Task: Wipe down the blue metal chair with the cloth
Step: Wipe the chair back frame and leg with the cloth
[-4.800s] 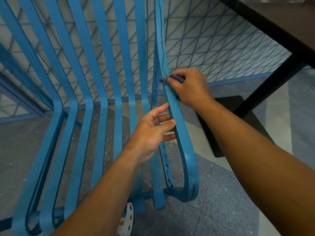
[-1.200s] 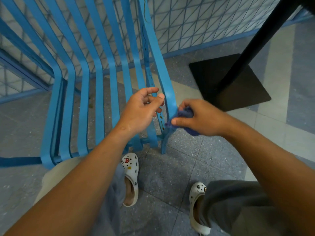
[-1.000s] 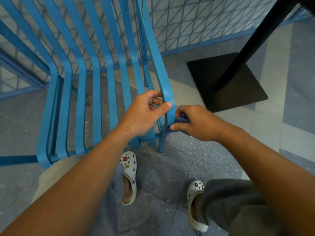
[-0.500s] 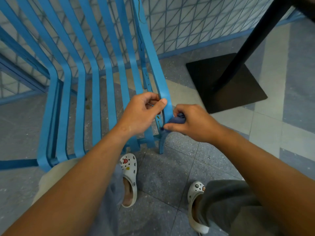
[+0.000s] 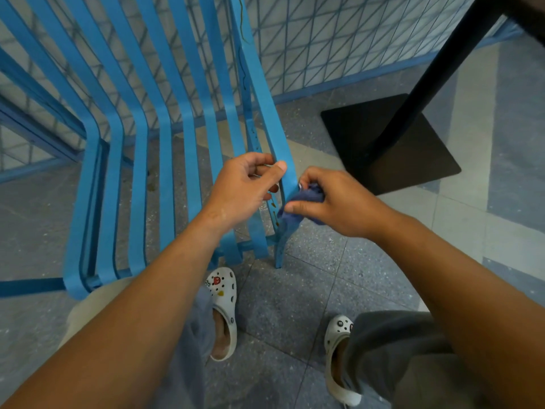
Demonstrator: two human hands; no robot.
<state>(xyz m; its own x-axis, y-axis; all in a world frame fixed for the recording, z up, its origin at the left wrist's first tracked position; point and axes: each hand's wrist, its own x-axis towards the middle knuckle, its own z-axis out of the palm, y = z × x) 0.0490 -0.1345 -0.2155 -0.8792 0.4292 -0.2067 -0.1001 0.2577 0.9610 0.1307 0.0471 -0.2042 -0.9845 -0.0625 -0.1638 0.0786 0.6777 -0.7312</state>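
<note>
Gripping the rightmost slat of the blue metal chair (image 5: 165, 149), the left hand (image 5: 241, 190) is curling its fingers round the slat's inner edge, thumb lying along the face. The right hand (image 5: 333, 202) is bunching the dark blue cloth (image 5: 298, 208) between thumb and fingers and holding it against the outer side of the same slat, just above the front leg. The two hands are sitting just beside each other, the slat passing between them. White clogs (image 5: 224, 308) are standing on the grey tiled floor (image 5: 280, 305) below; a black table base (image 5: 386, 143) is lying to the right.
</note>
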